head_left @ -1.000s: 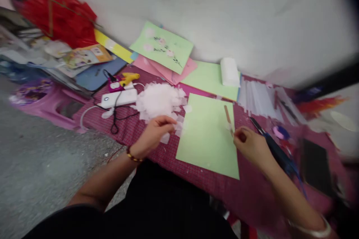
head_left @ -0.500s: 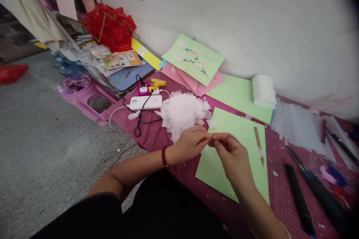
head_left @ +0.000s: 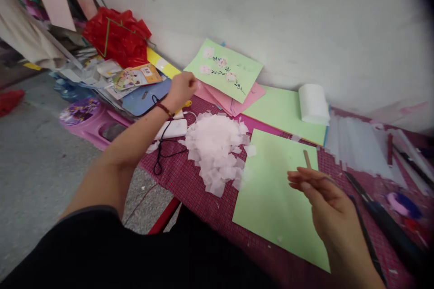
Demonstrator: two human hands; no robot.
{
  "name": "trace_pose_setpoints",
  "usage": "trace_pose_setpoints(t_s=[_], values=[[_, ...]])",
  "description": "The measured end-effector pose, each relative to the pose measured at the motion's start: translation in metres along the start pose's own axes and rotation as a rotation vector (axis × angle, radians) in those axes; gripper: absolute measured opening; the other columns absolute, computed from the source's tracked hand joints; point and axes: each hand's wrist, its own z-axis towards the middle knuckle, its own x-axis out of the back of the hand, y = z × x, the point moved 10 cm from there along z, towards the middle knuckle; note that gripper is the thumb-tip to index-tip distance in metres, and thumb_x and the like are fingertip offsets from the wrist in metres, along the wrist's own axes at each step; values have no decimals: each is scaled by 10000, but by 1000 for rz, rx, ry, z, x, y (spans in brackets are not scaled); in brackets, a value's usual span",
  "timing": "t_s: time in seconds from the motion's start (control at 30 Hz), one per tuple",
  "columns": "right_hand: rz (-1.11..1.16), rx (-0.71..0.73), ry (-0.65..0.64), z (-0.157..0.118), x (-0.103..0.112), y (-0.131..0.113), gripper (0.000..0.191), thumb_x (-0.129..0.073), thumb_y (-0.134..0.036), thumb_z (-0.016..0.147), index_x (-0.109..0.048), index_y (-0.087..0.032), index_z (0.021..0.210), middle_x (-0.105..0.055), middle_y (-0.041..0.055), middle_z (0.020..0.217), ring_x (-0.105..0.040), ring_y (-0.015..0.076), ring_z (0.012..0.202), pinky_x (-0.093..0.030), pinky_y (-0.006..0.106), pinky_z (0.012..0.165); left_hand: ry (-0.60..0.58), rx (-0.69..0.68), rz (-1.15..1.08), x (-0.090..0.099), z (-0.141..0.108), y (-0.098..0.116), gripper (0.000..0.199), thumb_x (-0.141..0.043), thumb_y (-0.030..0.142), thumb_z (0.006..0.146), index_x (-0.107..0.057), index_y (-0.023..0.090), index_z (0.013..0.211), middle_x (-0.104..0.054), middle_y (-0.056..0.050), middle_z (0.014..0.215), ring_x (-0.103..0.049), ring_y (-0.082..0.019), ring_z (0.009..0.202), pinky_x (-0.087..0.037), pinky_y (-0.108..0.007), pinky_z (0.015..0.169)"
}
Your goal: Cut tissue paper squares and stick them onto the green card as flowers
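Observation:
My left hand (head_left: 181, 90) is closed, raised at the back left beside the corner of a green sheet with stuck-on flowers (head_left: 228, 70). Whatever its fingers hold, if anything, is hidden. It covers most of a yellow glue gun (head_left: 186, 104). My right hand (head_left: 322, 194) hovers over the right edge of a plain green sheet (head_left: 271, 189), fingers apart, with nothing visible in them. Just behind its fingertips lies a brown stick (head_left: 307, 159). Between the hands a pile of thin white paper pieces (head_left: 217, 144) spreads on the red checked cloth.
A white power bank (head_left: 174, 129) with black cables lies left of the pile. At the right are a white roll (head_left: 313, 104), translucent strips (head_left: 359, 146) and large scissors (head_left: 383, 221). A red plastic bag (head_left: 118, 38) sits at the back left, above a pink stool (head_left: 91, 119).
My hands were together over the white pieces and have parted. The left moved up and left to the glue gun's place; the right moved right and its fingers opened. The view shifted slightly.

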Motion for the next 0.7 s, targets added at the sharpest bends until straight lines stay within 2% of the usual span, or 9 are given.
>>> trace_pose_setpoints(t_s=[0.07, 0.13, 0.2, 0.3, 0.4, 0.47, 0.57, 0.63, 0.7], values=[[-30, -14, 127, -2, 28, 5, 173, -686, -341, 810, -707, -259, 961, -734, 55, 911, -677, 228, 832, -525, 447, 852, -82, 45, 28, -13, 26, -30, 222, -521, 230, 825, -685, 79, 827, -690, -26, 854, -560, -121, 896, -400, -276, 818], [-86, -32, 196, -5, 46, 5, 152, -679, -342, 804, -700, -256, 928, -717, 39, 883, -664, 222, 846, -508, 429, 876, -178, 20, 23, -29, 38, -39, 421, -509, 412, 834, -686, 48, 719, -698, -28, 865, -533, -143, 1089, -355, -289, 908], [-149, -53, 185, -6, 54, 5, 141, -664, -348, 801, -696, -259, 905, -698, 37, 887, -652, 228, 873, -499, 420, 885, -209, -25, 20, -38, 38, -32, 526, -554, 582, 748, -690, 79, 676, -697, -81, 1052, -434, -233, 1299, -317, -352, 976], [-220, -99, 158, -6, 65, 15, 124, -651, -337, 785, -692, -260, 872, -688, 46, 901, -642, 244, 885, -501, 424, 868, -118, -195, -19, -30, 11, 13, 442, -585, 503, 798, -698, 82, 875, -603, -137, 1262, -425, -231, 1331, -313, -410, 964], [-169, -147, 154, -6, 78, 32, 122, -675, -338, 765, -688, -279, 871, -690, 47, 916, -647, 252, 881, -513, 437, 863, -147, -314, -121, -21, -60, 69, 412, -547, 329, 837, -625, 112, 1178, -664, -103, 1160, -597, -230, 1121, -444, -414, 961], [-87, -168, 147, -6, 85, 42, 133, -697, -356, 751, -686, -300, 871, -693, 48, 928, -655, 256, 880, -535, 444, 840, -243, -453, -222, -20, -131, 114, 363, -524, 321, 883, -619, 103, 1157, -680, -120, 1140, -617, -240, 1080, -476, -415, 973], [8, -208, 139, -6, 91, 51, 149, -716, -351, 721, -683, -308, 860, -690, 48, 953, -660, 250, 899, -574, 423, 774, -500, -764, -235, -33, -255, 174, 314, -508, 307, 941, -607, 139, 1188, -676, -113, 1184, -612, -236, 1108, -477, -405, 990], [56, -250, 132, -5, 93, 56, 163, -715, -332, 698, -679, -298, 854, -680, 37, 956, -655, 229, 911, -586, 386, 742, -611, -913, -233, -42, -319, 194, 379, -550, 321, 932, -566, 164, 1277, -597, -120, 1349, -547, -260, 1242, -419, -439, 1077], [72, -282, 127, -3, 94, 61, 179, -704, -318, 680, -666, -285, 852, -667, 24, 961, -650, 204, 901, -588, 342, 708, -622, -928, -243, -51, -347, 198, 418, -588, 346, 916, -558, 182, 1300, -563, -118, 1399, -507, -283, 1297, -397, -466, 1099]])
